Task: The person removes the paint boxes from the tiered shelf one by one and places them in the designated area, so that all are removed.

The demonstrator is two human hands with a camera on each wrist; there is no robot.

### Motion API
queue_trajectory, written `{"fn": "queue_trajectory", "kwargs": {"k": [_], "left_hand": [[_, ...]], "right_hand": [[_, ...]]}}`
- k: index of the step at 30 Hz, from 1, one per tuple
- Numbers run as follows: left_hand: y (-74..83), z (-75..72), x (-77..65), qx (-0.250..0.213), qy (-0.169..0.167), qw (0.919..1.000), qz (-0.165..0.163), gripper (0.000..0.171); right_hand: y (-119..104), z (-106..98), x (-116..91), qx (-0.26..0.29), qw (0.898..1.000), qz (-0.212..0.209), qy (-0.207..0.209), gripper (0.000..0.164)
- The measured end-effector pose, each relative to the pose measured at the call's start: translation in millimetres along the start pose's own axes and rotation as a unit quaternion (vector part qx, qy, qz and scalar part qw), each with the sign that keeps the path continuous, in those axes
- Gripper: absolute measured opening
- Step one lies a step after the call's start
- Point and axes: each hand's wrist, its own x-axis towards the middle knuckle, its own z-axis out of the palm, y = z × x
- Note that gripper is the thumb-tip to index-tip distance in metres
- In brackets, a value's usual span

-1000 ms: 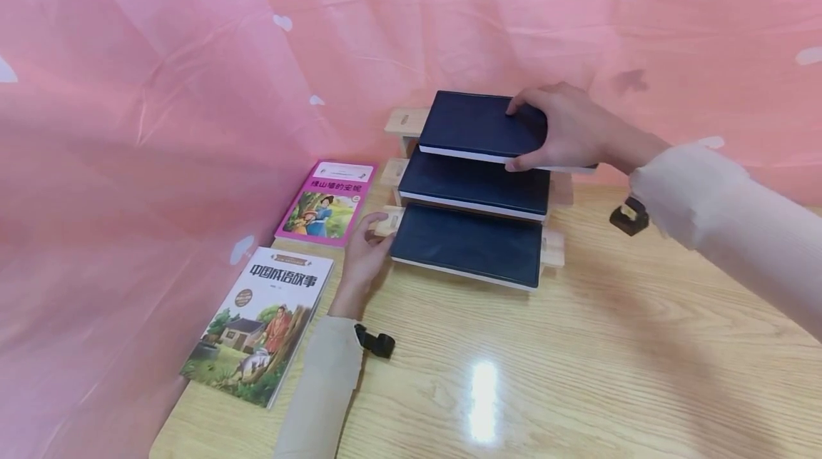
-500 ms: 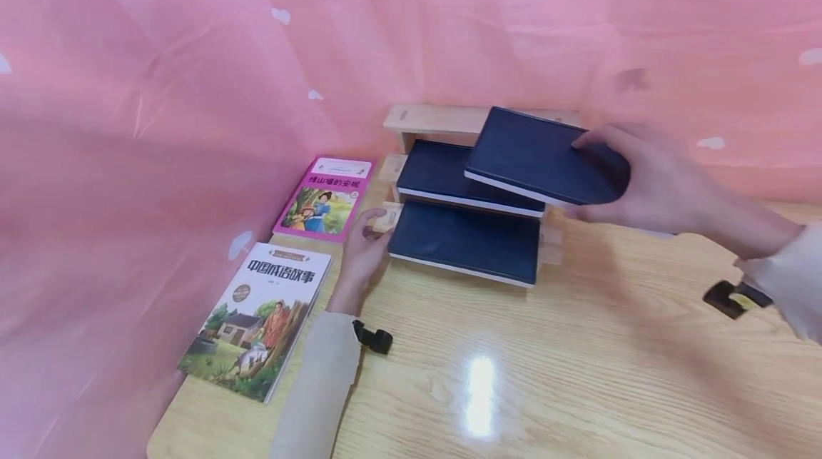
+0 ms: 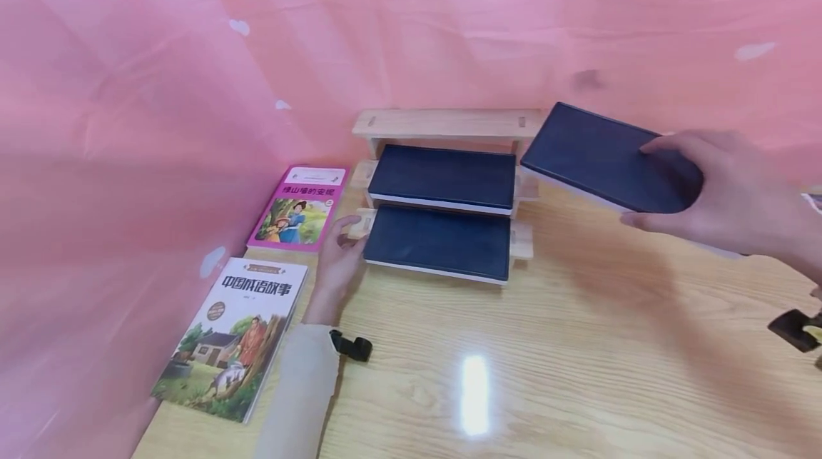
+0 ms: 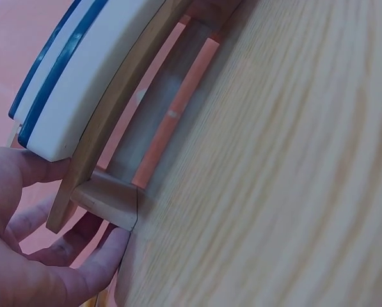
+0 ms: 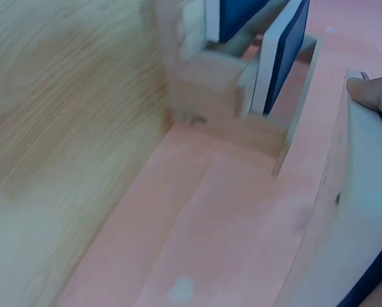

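Observation:
My right hand (image 3: pixel 728 191) holds a dark blue notebook (image 3: pixel 597 155) in the air right of the wooden tiered rack (image 3: pixel 449 122). Its thumb is along the near edge and its fingers lie over the cover. White page edges (image 5: pixel 370 179) of that notebook show large in the right wrist view. Two similar notebooks lie on the rack, one on the middle tier (image 3: pixel 443 177), another on the lowest (image 3: pixel 437 241); the top tier is bare. At the rack's lower left end, my left hand (image 3: pixel 337 255) grips the shelf end, thumb above and fingers (image 4: pixel 104 256) underneath.
Left of the rack lies a pink-bordered picture book (image 3: pixel 298 209), with a white-covered storybook (image 3: pixel 234 338) nearer. Pink cloth (image 3: pixel 449 31) hangs close behind the rack and along the left side. The wooden table (image 3: pixel 578 359) stretches out in front.
My right hand has lifted the notebook off the top tier and carried it to the right, leaving it tilted. My left hand keeps its grip on the rack. The view has shifted slightly right.

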Motion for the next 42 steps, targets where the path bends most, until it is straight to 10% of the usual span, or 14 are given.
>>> {"fn": "queue_trajectory", "kwargs": {"k": [16,42], "left_hand": [[6.7,-5.1,-5.0,-0.006,-0.018,0.9993,-0.031,0.037],[6.9,-2.6,-7.2,-0.002,-0.028,0.9992,-0.029,0.038]], "right_hand": [[82,-8,-32,-0.046,0.988,0.146,0.018,0.097],[184,43,-49,-0.031,0.992,0.126,-0.006,0.084]]}}
